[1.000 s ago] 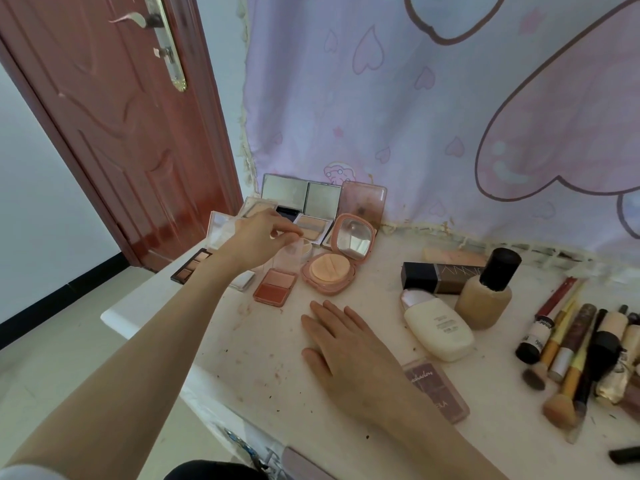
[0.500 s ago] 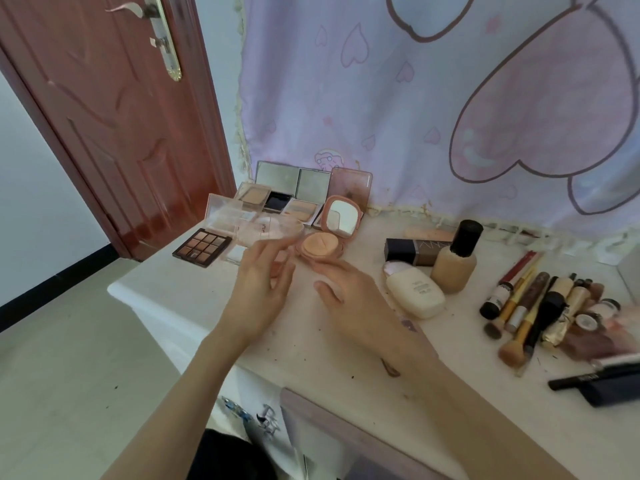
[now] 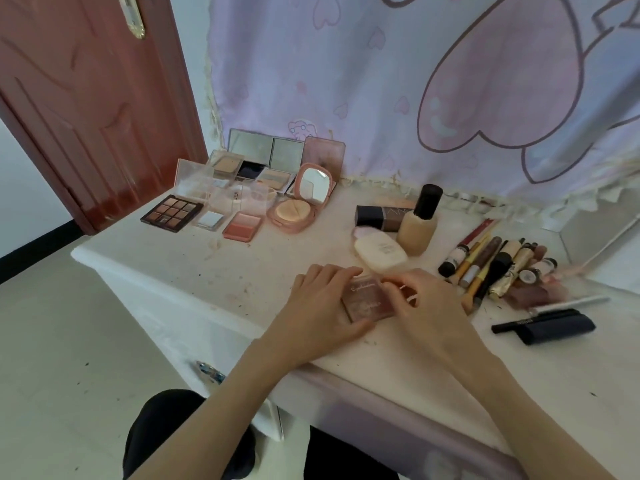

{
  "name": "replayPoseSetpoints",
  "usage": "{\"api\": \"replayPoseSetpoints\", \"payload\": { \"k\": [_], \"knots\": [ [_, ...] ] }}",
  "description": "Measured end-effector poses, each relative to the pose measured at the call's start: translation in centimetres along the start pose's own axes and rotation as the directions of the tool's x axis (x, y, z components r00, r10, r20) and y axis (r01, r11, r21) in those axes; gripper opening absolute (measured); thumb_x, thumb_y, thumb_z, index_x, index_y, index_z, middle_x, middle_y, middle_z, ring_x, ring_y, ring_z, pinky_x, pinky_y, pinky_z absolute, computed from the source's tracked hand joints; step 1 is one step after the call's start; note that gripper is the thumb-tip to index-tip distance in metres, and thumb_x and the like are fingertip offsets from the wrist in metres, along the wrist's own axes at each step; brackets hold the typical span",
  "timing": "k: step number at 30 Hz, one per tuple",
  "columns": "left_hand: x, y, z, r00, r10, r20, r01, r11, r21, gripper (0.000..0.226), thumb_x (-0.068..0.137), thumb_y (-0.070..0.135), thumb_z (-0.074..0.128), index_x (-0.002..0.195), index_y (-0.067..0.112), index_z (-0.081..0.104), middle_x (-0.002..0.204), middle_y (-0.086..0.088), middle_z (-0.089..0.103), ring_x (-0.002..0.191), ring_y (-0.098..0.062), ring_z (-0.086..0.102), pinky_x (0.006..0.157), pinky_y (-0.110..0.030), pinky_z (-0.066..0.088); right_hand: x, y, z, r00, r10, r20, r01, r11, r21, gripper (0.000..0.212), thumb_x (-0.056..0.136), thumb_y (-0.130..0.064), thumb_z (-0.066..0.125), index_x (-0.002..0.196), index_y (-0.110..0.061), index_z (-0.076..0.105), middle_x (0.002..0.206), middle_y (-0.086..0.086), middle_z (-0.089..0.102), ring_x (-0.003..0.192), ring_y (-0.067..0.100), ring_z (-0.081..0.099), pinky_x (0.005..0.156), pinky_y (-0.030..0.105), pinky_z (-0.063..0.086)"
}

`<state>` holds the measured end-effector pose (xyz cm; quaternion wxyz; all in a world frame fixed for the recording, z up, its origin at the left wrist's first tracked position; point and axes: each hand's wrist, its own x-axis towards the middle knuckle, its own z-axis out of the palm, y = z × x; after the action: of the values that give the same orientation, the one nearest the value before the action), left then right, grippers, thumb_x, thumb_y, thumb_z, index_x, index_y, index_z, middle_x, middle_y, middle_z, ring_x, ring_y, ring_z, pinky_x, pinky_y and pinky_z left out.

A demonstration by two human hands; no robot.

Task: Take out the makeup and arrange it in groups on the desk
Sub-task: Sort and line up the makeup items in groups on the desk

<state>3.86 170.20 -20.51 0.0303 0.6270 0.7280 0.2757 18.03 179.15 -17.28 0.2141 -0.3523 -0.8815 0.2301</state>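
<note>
two hands on a small pink palette at the near edge of the desk

left hand (image 3: 323, 306) curled round the left side of the pink palette (image 3: 369, 299), fingers over its far edge, thumb along the near edge; right hand (image 3: 429, 306) pinching its right end with bent fingertips. palette lying on the white desk (image 3: 214, 271), near the front, just in front of a cream squeeze bottle (image 3: 381, 252). behind that, a foundation bottle (image 3: 419, 223) with black cap, upright, beside a dark box (image 3: 377, 216) lying flat. at the far left, grouped together: a dark eyeshadow palette (image 3: 172, 213), a coral blush pan (image 3: 241, 226), a round peach compact (image 3: 298, 206) open with its mirror up, more open compacts (image 3: 263, 161) behind. at the right, a bundle of brushes and tubes (image 3: 491, 265), packed side by side. nearer, a dark navy case (image 3: 554, 325). lilac heart-print cloth (image 3: 415, 81) hanging behind the desk.
</note>
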Motion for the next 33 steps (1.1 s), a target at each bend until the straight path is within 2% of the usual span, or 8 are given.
{"api": "replayPoseSetpoints", "payload": {
  "k": [3, 6, 9, 11, 13, 21, 28, 33],
  "knots": [
    [-0.1, -0.5, -0.3, 0.997, -0.064, -0.042, 0.056, 0.983, -0.177, 0.074, 0.068, 0.057, 0.057, 0.131, 0.020, 0.044, 0.111, 0.009, 0.047, 0.103, -0.008, 0.038, 0.094, -0.022, 0.033, -0.4, 0.1, 0.6, 0.999, 0.027, -0.021, -0.025, 0.994, 0.108, 0.021, 0.093, -0.022, 0.053, 0.109, -0.018, 0.065, 0.099, -0.010, 0.058, 0.087, 0.005, 0.051, 0.072, 0.004, 0.035],
    [-0.5, -1.4, -1.5, 0.979, -0.157, -0.130, 0.101, 0.928, -0.358, 0.060, 0.073, 0.032, 0.072, 0.127, 0.025, 0.046, 0.105, 0.013, 0.049, 0.096, -0.006, 0.044, 0.085, -0.007, 0.034, 0.2, -1.0, 1.1, 0.984, 0.161, 0.080, -0.180, 0.896, 0.406, 0.017, 0.095, -0.024, 0.049, 0.088, -0.018, 0.064, 0.082, -0.006, 0.069, 0.071, 0.008, 0.065, 0.073, 0.019, 0.051],
    [-1.1, -2.0, -2.5, 0.961, -0.165, -0.222, 0.058, 0.904, -0.423, 0.054, 0.071, 0.038, 0.068, 0.119, 0.037, 0.043, 0.108, 0.018, 0.053, 0.099, -0.001, 0.049, 0.082, -0.005, 0.035, 1.4, -2.8, 1.5, 0.885, 0.205, 0.418, -0.465, 0.442, 0.767, 0.030, 0.098, -0.029, 0.044, 0.091, -0.009, 0.065, 0.082, 0.011, 0.071, 0.072, 0.018, 0.070, 0.072, 0.030, 0.058],
    [-1.4, -2.1, -2.7, 0.955, -0.159, -0.252, 0.034, 0.900, -0.435, 0.050, 0.069, 0.044, 0.059, 0.116, 0.041, 0.043, 0.110, 0.015, 0.054, 0.102, -0.004, 0.051, 0.086, -0.011, 0.038, 2.2, -3.8, 1.8, 0.794, 0.116, 0.596, -0.607, 0.143, 0.781, 0.036, 0.097, -0.034, 0.041, 0.097, -0.006, 0.064, 0.085, 0.014, 0.071, 0.076, 0.021, 0.069, 0.068, 0.030, 0.058],
    [-1.4, -2.3, -2.7, 0.941, -0.168, -0.293, 0.039, 0.916, -0.399, 0.047, 0.069, 0.044, 0.057, 0.115, 0.039, 0.045, 0.110, 0.010, 0.055, 0.103, -0.008, 0.051, 0.087, -0.011, 0.038, 2.9, -4.3, 2.1, 0.747, 0.034, 0.664, -0.665, 0.025, 0.747, 0.039, 0.095, -0.037, 0.042, 0.106, -0.005, 0.062, 0.099, 0.020, 0.068, 0.089, 0.026, 0.067, 0.074, 0.031, 0.058],
    [-0.6, -3.8, -3.4, 0.946, -0.160, -0.281, 0.068, 0.948, -0.312, 0.048, 0.075, 0.044, 0.063, 0.122, 0.037, 0.053, 0.124, 0.007, 0.056, 0.114, -0.002, 0.050, 0.095, -0.006, 0.034, 4.7, -4.3, 4.0, 0.712, -0.115, 0.693, -0.702, -0.082, 0.707, 0.045, 0.085, -0.040, 0.053, 0.120, -0.012, 0.057, 0.103, 0.022, 0.066, 0.107, 0.033, 0.061, 0.092, 0.038, 0.052],
    [0.4, -4.5, -4.2, 0.963, 0.114, -0.243, -0.142, 0.985, -0.099, 0.045, 0.087, 0.025, 0.050, 0.125, 0.000, 0.054, 0.127, -0.019, 0.056, 0.117, -0.013, 0.042, 0.098, 0.001, 0.022, 5.4, -4.0, 4.7, 0.739, -0.108, 0.665, -0.672, -0.188, 0.716, 0.037, 0.084, -0.032, 0.055, 0.111, -0.007, 0.060, 0.092, 0.023, 0.067, 0.094, 0.033, 0.066, 0.092, 0.043, 0.050],
    [0.7, -4.5, -4.3, 0.973, 0.152, -0.175, -0.167, 0.983, -0.072, 0.043, 0.091, 0.021, 0.045, 0.125, -0.003, 0.053, 0.127, -0.021, 0.056, 0.114, -0.017, 0.042, 0.097, -0.004, 0.023, 5.3, -3.9, 4.7, 0.749, -0.111, 0.654, -0.658, -0.245, 0.712, 0.036, 0.084, -0.029, 0.053, 0.112, -0.007, 0.058, 0.090, 0.023, 0.068, 0.084, 0.030, 0.069, 0.088, 0.045, 0.052]
  ]
}}
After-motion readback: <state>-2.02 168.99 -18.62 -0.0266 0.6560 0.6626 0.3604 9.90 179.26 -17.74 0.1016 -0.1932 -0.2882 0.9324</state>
